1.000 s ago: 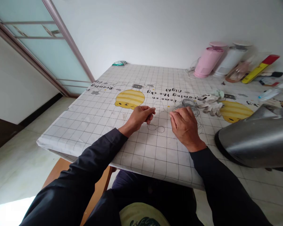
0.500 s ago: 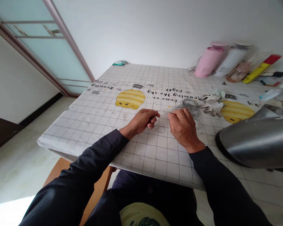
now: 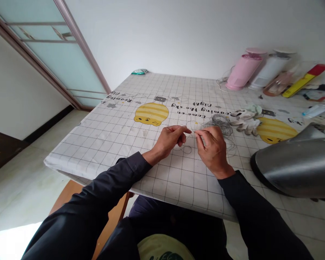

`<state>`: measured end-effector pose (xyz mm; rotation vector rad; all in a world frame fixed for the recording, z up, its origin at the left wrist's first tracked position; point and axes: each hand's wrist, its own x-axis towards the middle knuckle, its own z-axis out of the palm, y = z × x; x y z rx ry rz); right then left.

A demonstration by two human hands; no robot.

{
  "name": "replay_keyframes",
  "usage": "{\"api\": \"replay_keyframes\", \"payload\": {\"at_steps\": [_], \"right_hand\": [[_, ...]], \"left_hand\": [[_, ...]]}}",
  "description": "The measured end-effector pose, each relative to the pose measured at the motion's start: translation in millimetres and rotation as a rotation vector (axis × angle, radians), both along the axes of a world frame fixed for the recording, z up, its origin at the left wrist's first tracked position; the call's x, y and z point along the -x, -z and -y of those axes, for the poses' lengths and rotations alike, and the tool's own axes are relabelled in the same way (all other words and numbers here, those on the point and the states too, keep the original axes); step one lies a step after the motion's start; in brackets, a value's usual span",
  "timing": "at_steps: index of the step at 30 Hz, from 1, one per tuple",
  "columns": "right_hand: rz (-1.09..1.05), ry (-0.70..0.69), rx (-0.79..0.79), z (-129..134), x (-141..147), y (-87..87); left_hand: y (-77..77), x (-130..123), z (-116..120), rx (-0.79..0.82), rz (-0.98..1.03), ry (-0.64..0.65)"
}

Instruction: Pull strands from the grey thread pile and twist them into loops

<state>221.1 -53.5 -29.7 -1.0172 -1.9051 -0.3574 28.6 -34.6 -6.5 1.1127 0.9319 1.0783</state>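
Note:
My left hand (image 3: 169, 141) is above the table with thumb and fingers pinched together on a thin dark wire. Its index finger points toward my right hand (image 3: 213, 150), whose thumb and forefinger also pinch the wire. The fingertips are almost touching, and the short piece between them is too fine to make out well. A thin wire loop (image 3: 188, 148) hangs or lies just below the left fingers. Beyond my right hand rests a loose tangle of thin wire (image 3: 221, 124), partly hidden by that hand.
Dirty work gloves (image 3: 245, 121) lie right of the tangle. A large metal kettle-like vessel (image 3: 295, 166) is at near right. A pink cylinder (image 3: 243, 72), a white cylinder (image 3: 269, 72) and a yellow-red box (image 3: 304, 81) stand along the wall. A green packet (image 3: 139, 72) lies at the far edge.
My left hand has moved slightly right, bringing its fingertips closer to my right hand's. My right fingers have shifted their pinch a little. The view has shifted slightly.

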Motion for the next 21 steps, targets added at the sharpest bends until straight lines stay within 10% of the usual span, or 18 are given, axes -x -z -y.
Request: {"api": "replay_keyframes", "payload": {"at_steps": [12,21], "right_hand": [[-0.143,-0.077,0.04,1.1,4.2,-2.4],[-0.228,-0.068,0.116,-6.3,-8.4,-4.4]], "left_hand": [[1.0,1.8,0.9,-0.048,0.013,0.169],[-13.9,54.1,-18.0,-0.462,-0.945,0.06]]}}
